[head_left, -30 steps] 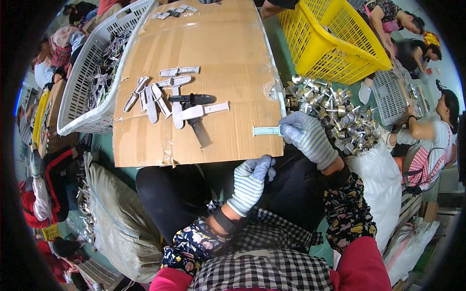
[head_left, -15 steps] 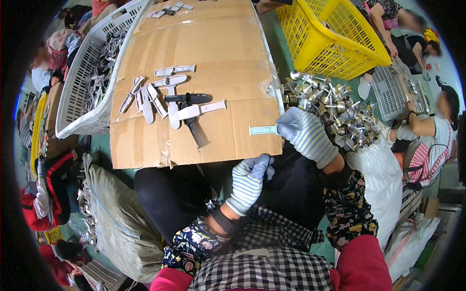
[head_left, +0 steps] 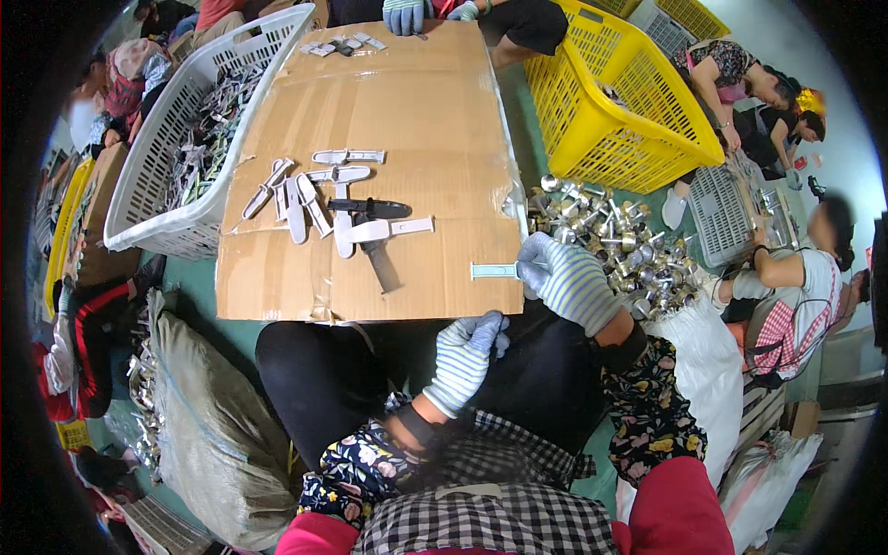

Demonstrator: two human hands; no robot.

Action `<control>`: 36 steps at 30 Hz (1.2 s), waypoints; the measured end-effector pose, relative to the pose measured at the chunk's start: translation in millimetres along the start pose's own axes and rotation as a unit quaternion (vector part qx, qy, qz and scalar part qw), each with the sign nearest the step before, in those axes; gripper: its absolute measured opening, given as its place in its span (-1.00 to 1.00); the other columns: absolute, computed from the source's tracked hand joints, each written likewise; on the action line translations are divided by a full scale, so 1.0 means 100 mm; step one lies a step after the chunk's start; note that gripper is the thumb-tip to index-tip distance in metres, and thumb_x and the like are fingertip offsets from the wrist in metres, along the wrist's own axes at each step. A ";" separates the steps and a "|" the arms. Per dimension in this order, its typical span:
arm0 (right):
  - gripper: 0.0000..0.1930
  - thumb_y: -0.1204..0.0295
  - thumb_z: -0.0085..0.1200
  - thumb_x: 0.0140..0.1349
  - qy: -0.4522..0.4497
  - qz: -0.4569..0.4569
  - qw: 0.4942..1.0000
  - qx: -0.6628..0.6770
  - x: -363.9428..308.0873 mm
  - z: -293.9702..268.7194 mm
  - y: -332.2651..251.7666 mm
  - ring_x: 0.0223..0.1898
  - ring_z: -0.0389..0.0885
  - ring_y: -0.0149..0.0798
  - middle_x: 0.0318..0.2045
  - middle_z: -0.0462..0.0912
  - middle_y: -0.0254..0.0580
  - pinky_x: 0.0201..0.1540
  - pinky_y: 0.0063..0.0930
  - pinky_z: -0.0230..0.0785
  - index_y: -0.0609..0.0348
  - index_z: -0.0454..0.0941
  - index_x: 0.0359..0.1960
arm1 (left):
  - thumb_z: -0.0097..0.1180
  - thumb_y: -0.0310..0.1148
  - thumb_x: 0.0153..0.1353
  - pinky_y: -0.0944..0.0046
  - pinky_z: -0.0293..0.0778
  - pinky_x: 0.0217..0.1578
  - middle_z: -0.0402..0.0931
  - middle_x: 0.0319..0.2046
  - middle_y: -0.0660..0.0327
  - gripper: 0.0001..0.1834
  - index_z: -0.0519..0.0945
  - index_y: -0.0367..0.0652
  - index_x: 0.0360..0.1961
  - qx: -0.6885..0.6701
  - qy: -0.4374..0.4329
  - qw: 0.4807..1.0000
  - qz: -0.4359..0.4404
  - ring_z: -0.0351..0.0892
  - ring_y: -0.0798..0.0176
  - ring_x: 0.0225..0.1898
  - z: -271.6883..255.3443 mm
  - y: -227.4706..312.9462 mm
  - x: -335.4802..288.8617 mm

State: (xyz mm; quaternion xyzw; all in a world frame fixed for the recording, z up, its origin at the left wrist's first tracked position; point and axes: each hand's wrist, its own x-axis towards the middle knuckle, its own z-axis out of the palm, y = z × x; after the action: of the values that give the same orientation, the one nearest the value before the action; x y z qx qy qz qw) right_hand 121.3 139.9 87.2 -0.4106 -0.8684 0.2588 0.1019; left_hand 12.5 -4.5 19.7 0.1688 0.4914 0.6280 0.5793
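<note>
A pale green flat plastic strip [head_left: 494, 271] lies at the near right corner of the cardboard sheet [head_left: 444, 139]. Its right end is pinched by my right hand [head_left: 571, 284], in a striped glove. Just below the sheet's near edge, my left hand [head_left: 462, 363], gloved alike, has its fingers pressed together; whether they hold anything small is hidden. Left of the middle of the sheet is a loose pile of grey and white plastic strips [head_left: 296, 211]. A black strip [head_left: 368, 208] and a dark translucent one [head_left: 381, 268] lie among them.
On the left stands a white basket [head_left: 139, 227] full of plastic parts. Round metal pieces with stems [head_left: 620, 231] are heaped at the right, near a yellow crate [head_left: 592, 116]. Across the sheet, a co-worker's gloved hand [head_left: 404, 16] rests at the far edge by several small pieces [head_left: 342, 43].
My view has shifted slightly. The co-worker's gloved hands have come into view at the far edge. My right hand still pinches the green strip, and my left hand keeps its closed pose.
</note>
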 end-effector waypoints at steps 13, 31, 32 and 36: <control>-0.85 0.42 0.14 0.10 0.001 -0.024 0.999 -0.032 0.02 -0.07 -0.04 -0.48 0.61 -0.17 -0.53 0.61 -0.06 -0.38 -0.34 0.44 0.23 0.51 -0.38 | 0.03 -0.32 0.28 0.48 0.29 -0.55 0.46 -0.64 0.29 -0.75 0.58 -0.33 -0.36 0.004 -0.005 1.000 0.003 0.35 0.49 -0.62 0.02 0.00 -0.03; -0.81 0.47 0.28 -0.14 0.115 -0.262 0.954 -0.090 0.00 0.01 -0.16 -0.33 0.54 -0.11 -0.41 0.58 -0.19 -0.25 -0.28 0.38 0.12 0.64 -0.41 | 0.02 -0.23 0.28 0.51 0.26 -0.59 0.50 -0.65 0.33 -0.72 0.60 -0.24 -0.39 0.018 -0.006 1.000 0.005 0.38 0.52 -0.64 0.03 0.01 -0.01; -0.81 0.47 0.28 -0.14 0.113 -0.259 0.955 -0.088 0.01 0.02 -0.15 -0.33 0.54 -0.11 -0.41 0.58 -0.19 -0.25 -0.28 0.38 0.12 0.64 -0.41 | 0.02 -0.23 0.28 0.51 0.26 -0.59 0.50 -0.65 0.33 -0.72 0.60 -0.24 -0.39 0.019 -0.007 1.000 0.002 0.38 0.52 -0.64 0.02 0.00 -0.02; -0.83 0.47 0.28 -0.13 0.103 -0.269 0.952 -0.100 0.03 0.02 -0.14 -0.37 0.52 -0.13 -0.44 0.57 -0.23 -0.28 -0.29 0.35 0.10 0.63 -0.43 | 0.01 -0.24 0.29 0.52 0.27 -0.57 0.50 -0.64 0.33 -0.72 0.60 -0.24 -0.38 0.020 -0.007 1.000 0.005 0.38 0.52 -0.62 0.00 -0.02 -0.01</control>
State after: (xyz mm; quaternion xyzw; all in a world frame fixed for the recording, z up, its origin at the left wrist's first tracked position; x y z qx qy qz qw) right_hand 109.1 134.2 92.6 -0.1943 -0.9529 0.0900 0.2149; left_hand 14.3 -6.0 18.4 0.1876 0.4991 0.6198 0.5758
